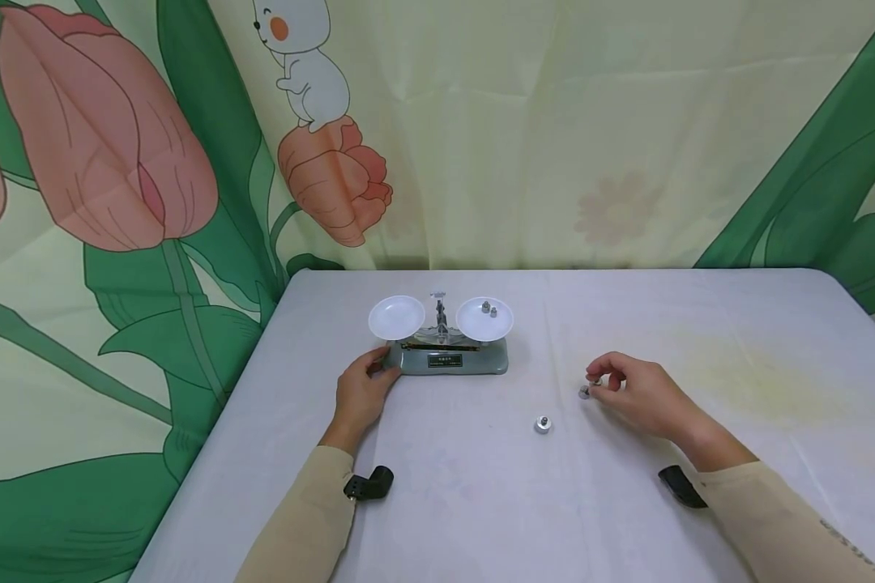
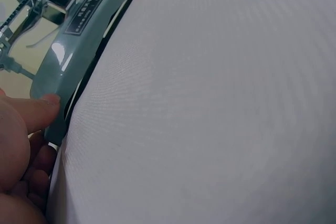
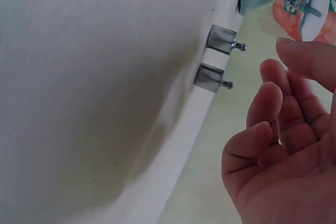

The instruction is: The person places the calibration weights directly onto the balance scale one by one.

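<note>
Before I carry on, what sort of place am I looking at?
Probably an indoor demonstration or recording set-up: a white cloth-covered table stands before a pale yellow fabric backdrop printed with large pink tulips, and the table holds a grey-green two-pan balance and small silvery cylindrical weights.

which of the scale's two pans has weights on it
The right pan of the balance: two small metal weights stand on it, while the left pan is bare.
</note>
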Demonstrator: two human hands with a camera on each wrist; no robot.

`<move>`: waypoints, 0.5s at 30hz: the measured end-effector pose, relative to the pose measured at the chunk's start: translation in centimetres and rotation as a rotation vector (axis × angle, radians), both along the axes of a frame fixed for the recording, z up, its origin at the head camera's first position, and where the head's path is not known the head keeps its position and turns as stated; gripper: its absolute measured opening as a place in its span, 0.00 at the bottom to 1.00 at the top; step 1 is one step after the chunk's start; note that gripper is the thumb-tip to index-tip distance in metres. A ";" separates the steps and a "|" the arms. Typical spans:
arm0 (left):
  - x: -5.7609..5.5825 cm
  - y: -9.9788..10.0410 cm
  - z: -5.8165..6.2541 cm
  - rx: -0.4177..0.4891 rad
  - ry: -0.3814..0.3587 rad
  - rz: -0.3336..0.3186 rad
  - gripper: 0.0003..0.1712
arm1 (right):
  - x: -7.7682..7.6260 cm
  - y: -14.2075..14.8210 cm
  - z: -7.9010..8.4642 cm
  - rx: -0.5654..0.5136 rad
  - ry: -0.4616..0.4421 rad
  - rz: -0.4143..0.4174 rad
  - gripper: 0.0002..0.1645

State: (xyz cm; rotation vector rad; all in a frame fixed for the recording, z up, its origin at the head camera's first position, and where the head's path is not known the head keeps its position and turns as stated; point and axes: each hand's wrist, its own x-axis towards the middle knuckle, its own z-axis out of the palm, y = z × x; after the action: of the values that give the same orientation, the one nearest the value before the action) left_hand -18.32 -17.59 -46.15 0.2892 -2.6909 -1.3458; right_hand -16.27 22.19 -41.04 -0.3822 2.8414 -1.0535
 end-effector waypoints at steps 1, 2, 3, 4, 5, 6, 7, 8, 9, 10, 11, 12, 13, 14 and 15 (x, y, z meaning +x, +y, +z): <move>0.0 0.0 0.0 -0.003 0.003 -0.002 0.25 | 0.0 0.0 -0.1 0.004 0.001 -0.003 0.10; 0.0 0.0 0.0 -0.002 0.005 -0.004 0.25 | 0.0 0.0 -0.2 0.006 0.000 -0.005 0.10; 0.0 -0.1 0.1 0.001 0.006 -0.006 0.25 | 0.0 0.0 -0.3 0.010 0.003 -0.007 0.10; 0.0 -0.1 0.1 0.003 0.007 -0.008 0.25 | 0.0 0.0 -0.4 0.011 0.004 -0.007 0.10; 0.0 -0.1 0.1 0.005 0.008 -0.010 0.25 | 0.0 0.0 -0.4 0.012 0.004 -0.008 0.10; 0.0 -0.1 0.1 0.006 0.011 -0.012 0.25 | 0.0 0.0 -0.5 0.012 0.006 -0.008 0.10; -0.1 -0.2 0.0 0.004 0.013 -0.015 0.25 | 0.0 0.0 -0.6 0.014 0.010 -0.005 0.10; -0.1 -0.2 0.0 0.004 0.015 -0.018 0.25 | 0.0 -0.1 -0.7 0.016 0.013 -0.005 0.10; -0.1 -0.2 0.0 0.001 0.017 -0.019 0.25 | -0.1 -0.1 -0.8 0.016 0.018 -0.003 0.10; -0.1 -0.2 0.0 0.000 0.017 -0.020 0.25 | -0.1 -0.1 -0.9 0.017 0.021 -0.003 0.10; -0.1 -0.2 0.0 -0.003 0.017 -0.020 0.25 | -0.1 -0.1 -1.0 0.019 0.023 -0.004 0.10; -0.1 -0.2 0.0 -0.006 0.018 -0.020 0.25 | -0.1 0.0 -1.1 0.023 0.028 -0.003 0.10; -0.1 -0.2 0.0 -0.007 0.017 -0.019 0.25 | -0.2 0.0 -1.1 0.027 0.031 -0.003 0.10; -0.1 -0.2 0.0 -0.005 0.016 -0.018 0.25 | -0.2 0.0 -1.1 0.031 0.032 -0.004 0.10; -0.1 -0.2 0.0 -0.003 0.014 -0.017 0.25 | -0.2 0.0 -1.1 0.037 0.034 -0.003 0.10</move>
State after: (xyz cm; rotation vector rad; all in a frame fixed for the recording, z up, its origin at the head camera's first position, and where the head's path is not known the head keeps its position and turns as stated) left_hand -18.40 -17.76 -46.17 0.2562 -2.6897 -1.3430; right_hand -16.49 22.15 -42.16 -0.3963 2.8878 -1.0033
